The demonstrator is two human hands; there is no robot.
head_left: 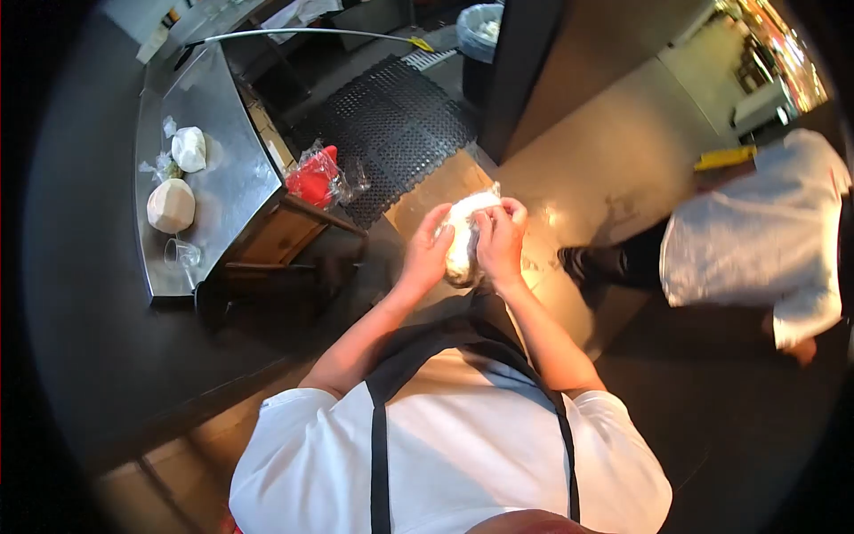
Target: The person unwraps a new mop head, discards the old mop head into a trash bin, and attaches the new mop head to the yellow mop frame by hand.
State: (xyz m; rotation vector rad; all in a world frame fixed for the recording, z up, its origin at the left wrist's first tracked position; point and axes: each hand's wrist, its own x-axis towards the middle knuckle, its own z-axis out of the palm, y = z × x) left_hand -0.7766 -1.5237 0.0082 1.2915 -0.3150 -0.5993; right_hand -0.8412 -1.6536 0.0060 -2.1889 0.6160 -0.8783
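In front of my apron I hold a shiny white bundle (461,233) that looks wrapped in clear plastic. What lies inside it I cannot make out. The fingers of my left hand (428,253) curl against its left side. My right hand (501,238) grips the other side, thumb and fingertips pressed on the wrap near the top. Beyond my left hand, a steel counter (227,173) carries two trimmed white coconuts (171,206), the farther one seemingly in plastic wrap. A clear plastic cup (182,254) is near the counter's front end.
A red item in clear plastic (313,181) sits beside the counter's right edge. Behind it lies a black rubber mat (382,125). A lined bin (480,44) stands by a dark post. At right, a person in a white shirt (752,240) is close by. A long pole (302,32) crosses the back.
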